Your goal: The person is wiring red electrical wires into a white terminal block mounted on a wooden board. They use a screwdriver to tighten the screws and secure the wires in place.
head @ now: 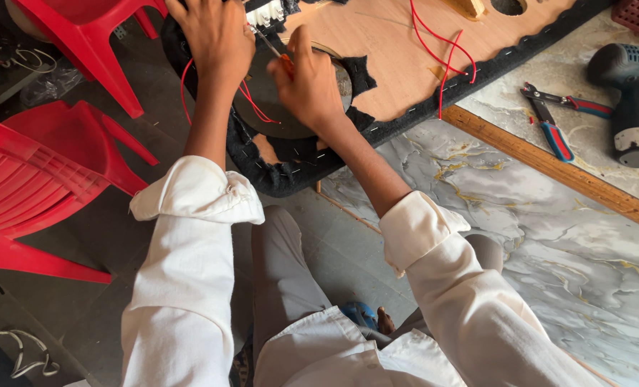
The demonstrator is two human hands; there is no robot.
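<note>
The right hand (pixel 308 82) closes its grip around a screwdriver (pixel 273 49) (orange handle, thin shaft), tip angled toward the rim of a round dark speaker (pixel 276 107) set in the wooden panel (pixel 391 50). The left hand (pixel 215 36) rests flat on the panel's black carpeted edge (pixel 276 175), holding nothing, red wires (pixel 251 104) just beside it. Pliers (pixel 552 118) and a drill (pixel 631 100) lie well apart on the marble floor

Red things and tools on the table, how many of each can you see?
Red plastic chairs: 2
Red wires: 2 bunches
Pliers with red and blue handles: 1
Power drill: 1
Screwdriver in the right hand: 1
Total: 7
</note>
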